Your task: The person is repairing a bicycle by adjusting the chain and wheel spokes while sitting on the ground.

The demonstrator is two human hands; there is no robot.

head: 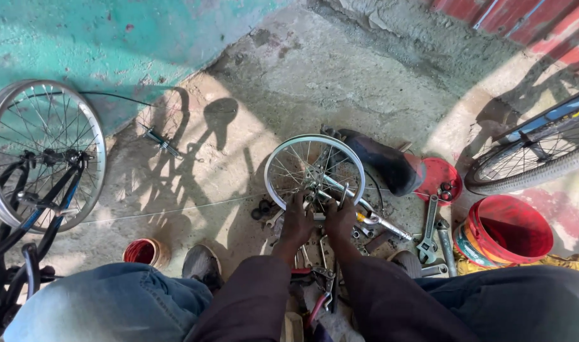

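Observation:
A small spoked bicycle wheel (283,158) with a silver rim stands upright on the concrete floor between my knees. My left hand (297,221) grips its lower rim and spokes beside the hub. At the hub's right side my right hand (340,220) closes on a metal tool; which tool it is I cannot tell. Wrenches and other tools (429,231) lie scattered on the ground around and below both hands.
A red bucket (514,229) stands at right, a red lid (436,178) behind it, a dark boot (381,161) beside the wheel. A small red can (143,252) sits at left. A bicycle frame with a silver wheel (42,155) leans left; another bicycle's tyre (536,161) is at right.

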